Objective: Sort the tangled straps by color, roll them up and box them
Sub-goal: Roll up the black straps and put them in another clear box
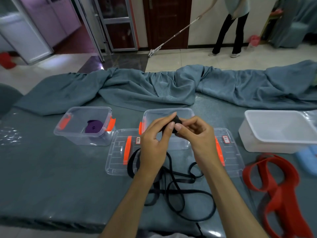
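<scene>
My left hand (157,136) and my right hand (192,130) together pinch a small roll of black strap (176,121) held above the middle clear box (186,111). The rest of the black strap (178,184) trails down in loose loops on the table in front of me. A rolled purple strap (94,127) lies inside the left clear box (68,129). A wide red strap (277,186) lies in loops at the right.
Two clear lids with orange handles (118,152) (231,152) lie flat beside the middle box. A white tub (279,131) stands at the right, something light blue (307,158) beside it. Bunched teal cloth (171,86) crosses the table's far side. A person (233,24) mops beyond.
</scene>
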